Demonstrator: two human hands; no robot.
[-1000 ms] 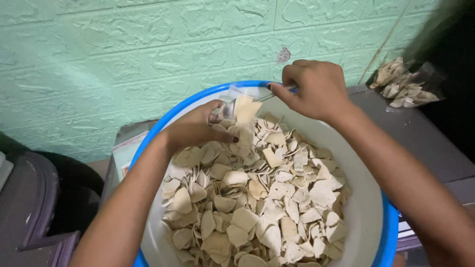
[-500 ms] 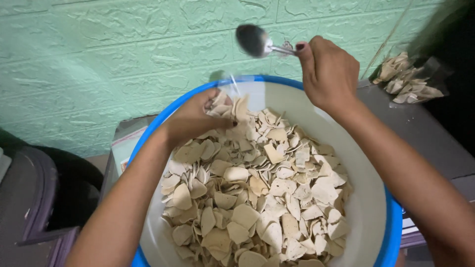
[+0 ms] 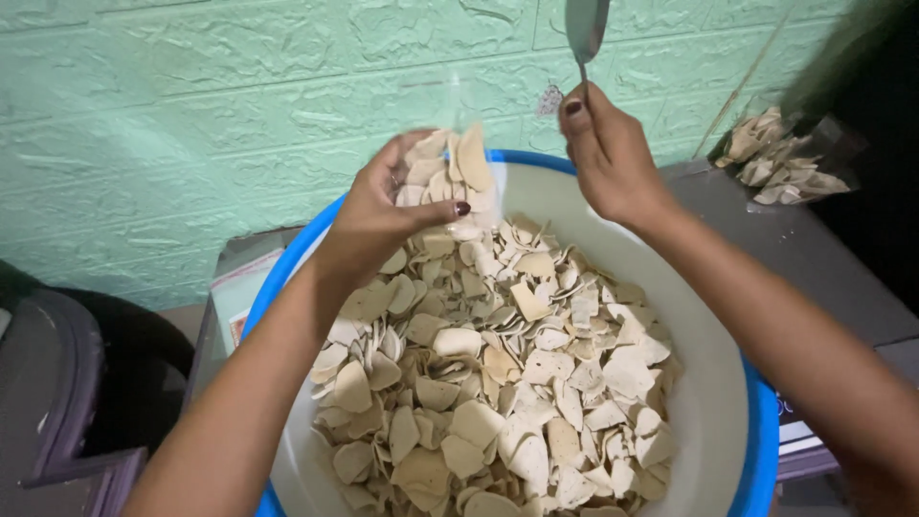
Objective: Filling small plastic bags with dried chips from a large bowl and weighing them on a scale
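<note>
A large basin, white inside with a blue rim (image 3: 756, 421), holds a heap of pale raw cracker chips (image 3: 498, 373). My left hand (image 3: 383, 215) grips a small clear plastic bag of chips (image 3: 448, 168) raised just above the far side of the heap. My right hand (image 3: 608, 158) holds a metal spoon (image 3: 586, 29) by its handle, bowl pointing up near the top edge of the view, above the basin's far rim.
A mint-green textured wall (image 3: 211, 115) stands behind the basin. A filled clear bag of chips (image 3: 780, 153) lies on the dark table (image 3: 823, 268) at right. A dark purple chair (image 3: 57, 383) sits at lower left.
My right hand lifted the spoon from the bag's mouth up and turned it upright. My left hand raised the bag of chips off the heap.
</note>
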